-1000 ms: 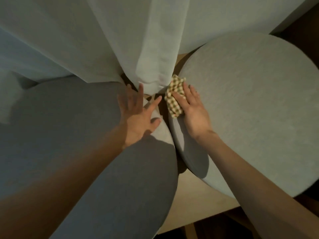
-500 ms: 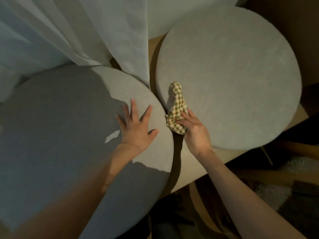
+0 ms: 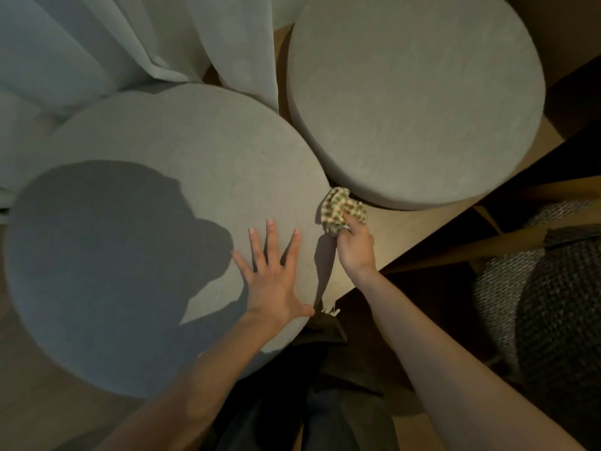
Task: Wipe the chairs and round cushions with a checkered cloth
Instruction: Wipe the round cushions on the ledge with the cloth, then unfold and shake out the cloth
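The checkered cloth [image 3: 342, 210], green and cream, sits bunched just right of the frame's center, in the gap where the two round cushions nearly meet. It lies against the lower edge of the right cushion [image 3: 416, 102] and over the bare wooden seat [image 3: 413, 229] beneath. The right hand [image 3: 356, 248] is directly below the cloth, its fingers curled into the fabric and gripping it. The left hand [image 3: 276, 278] is just to the left, apart from the cloth, lying flat with fingers spread wide on the left cushion [image 3: 156, 203], near that cushion's right edge. A pale curtain [image 3: 97, 37] hangs in the upper left. A woven chair [image 3: 540, 294] stands at the right edge.
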Available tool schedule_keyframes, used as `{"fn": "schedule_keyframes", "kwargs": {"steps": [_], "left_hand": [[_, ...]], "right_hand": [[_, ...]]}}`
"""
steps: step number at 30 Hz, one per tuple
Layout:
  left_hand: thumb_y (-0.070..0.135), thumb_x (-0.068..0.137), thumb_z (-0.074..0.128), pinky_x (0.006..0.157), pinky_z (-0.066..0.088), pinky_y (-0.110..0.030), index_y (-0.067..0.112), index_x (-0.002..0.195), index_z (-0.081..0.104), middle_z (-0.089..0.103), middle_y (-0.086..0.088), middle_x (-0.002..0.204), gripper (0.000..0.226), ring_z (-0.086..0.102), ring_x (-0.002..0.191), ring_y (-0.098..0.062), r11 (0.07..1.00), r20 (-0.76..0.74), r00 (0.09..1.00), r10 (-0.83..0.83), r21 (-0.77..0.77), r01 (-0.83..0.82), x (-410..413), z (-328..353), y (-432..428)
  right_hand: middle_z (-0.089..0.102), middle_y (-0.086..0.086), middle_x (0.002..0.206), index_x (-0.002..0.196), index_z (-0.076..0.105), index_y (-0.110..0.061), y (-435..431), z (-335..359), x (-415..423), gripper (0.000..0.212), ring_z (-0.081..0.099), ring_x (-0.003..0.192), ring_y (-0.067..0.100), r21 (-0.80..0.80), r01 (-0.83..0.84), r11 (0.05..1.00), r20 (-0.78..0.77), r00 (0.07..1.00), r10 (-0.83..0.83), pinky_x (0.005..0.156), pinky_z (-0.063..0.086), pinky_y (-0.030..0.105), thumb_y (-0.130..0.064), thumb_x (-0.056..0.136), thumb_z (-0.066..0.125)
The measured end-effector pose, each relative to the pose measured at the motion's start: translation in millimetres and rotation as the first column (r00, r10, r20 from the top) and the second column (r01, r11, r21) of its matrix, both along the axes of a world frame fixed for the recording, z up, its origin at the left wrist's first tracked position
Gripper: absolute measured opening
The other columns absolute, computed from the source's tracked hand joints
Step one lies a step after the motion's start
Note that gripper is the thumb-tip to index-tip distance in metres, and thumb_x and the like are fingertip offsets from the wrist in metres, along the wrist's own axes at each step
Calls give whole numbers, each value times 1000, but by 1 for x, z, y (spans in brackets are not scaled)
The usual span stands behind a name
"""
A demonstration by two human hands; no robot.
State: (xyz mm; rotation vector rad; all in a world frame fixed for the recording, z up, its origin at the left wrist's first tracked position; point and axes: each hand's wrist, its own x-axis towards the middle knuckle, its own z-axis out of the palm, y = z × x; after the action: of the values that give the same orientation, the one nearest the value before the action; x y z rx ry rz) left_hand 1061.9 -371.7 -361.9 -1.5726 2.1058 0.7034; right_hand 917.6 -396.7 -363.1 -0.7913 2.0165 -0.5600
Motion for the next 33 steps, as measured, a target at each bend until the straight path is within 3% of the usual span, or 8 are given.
{"fn": "schedule_keyframes", "kwargs": {"steps": [5, 12, 16, 19, 23, 26, 30, 33], "left_hand": [[69, 56, 73, 102, -10, -70, 29, 142, -31, -44, -15, 143, 141, -37, 130, -45, 1000, -39, 999, 16, -15, -17, 3, -4, -13], [65, 57, 75, 104, -9, -72, 28, 145, -26, -39, -16, 146, 138, -34, 132, -45, 999, -75, 997, 29, -28, -31, 17, -3, -36], [50, 75, 69, 110, 2, -66, 30, 148, -13, -22, -10, 155, 112, -19, 140, -41, 998, -132, 989, 66, 16, -65, 24, 17, -45], [38, 83, 66, 113, 19, -57, 31, 149, -8, 4, -4, 159, 99, 7, 145, -30, 980, -389, 901, 193, 27, -198, 30, 48, -51], [35, 84, 67, 116, 21, -42, 33, 149, 1, 11, -1, 158, 93, 11, 145, -18, 973, -651, 747, 136, -55, -226, 25, 116, -48], [38, 85, 64, 116, 22, -46, 36, 147, 18, 22, 2, 155, 77, 16, 144, -17, 986, -707, 707, 35, -93, -142, 17, 170, -41], [53, 81, 58, 104, 39, -45, 37, 136, 39, 51, 4, 134, 60, 46, 124, -14, 995, -749, 661, -47, -92, -33, 8, 226, -25], [46, 81, 61, 92, 47, -43, 29, 114, 56, 61, 5, 112, 37, 56, 105, -13, 986, -785, 609, -111, -165, -34, 5, 265, -11]], "right_hand": [[52, 12, 137, 140, 44, -11, -16, -4, 5, 46, 54, 105, 22, -39, -20, 999, -47, 999, 18, 97, 44, 36, -3, 95, 36], [39, 9, 148, 142, 39, -10, -44, 12, 17, 46, 38, 133, 23, -2, -105, 994, 30, 994, 105, 110, 31, 30, -5, 97, 33], [51, 13, 136, 135, 48, -7, -41, 43, 14, 41, 48, 119, 26, -19, -201, 979, -64, 978, 200, 94, 36, 27, -8, 99, 31], [57, 10, 127, 130, 52, -10, -24, 76, 10, 37, 51, 119, 26, -78, -246, 966, -117, 965, 236, 88, 36, 24, -11, 99, 33], [63, 5, 113, 123, 54, -12, 6, 136, -1, 28, 57, 109, 23, -169, -296, 940, -192, 946, 263, 78, 37, 23, -15, 99, 40], [62, -4, 98, 112, 51, -16, 28, 186, -8, 17, 62, 95, 19, -241, -331, 912, -160, 941, 299, 72, 44, 29, -23, 98, 45], [66, -2, 92, 101, 54, -16, 61, 247, -16, 14, 64, 85, 13, -307, -322, 896, -28, 944, 329, 76, 53, 46, -29, 95, 53], [70, 0, 84, 92, 60, -14, 87, 289, -27, 13, 66, 80, 15, -364, -267, 892, -26, 961, 277, 72, 52, 43, -27, 91, 60]]}}
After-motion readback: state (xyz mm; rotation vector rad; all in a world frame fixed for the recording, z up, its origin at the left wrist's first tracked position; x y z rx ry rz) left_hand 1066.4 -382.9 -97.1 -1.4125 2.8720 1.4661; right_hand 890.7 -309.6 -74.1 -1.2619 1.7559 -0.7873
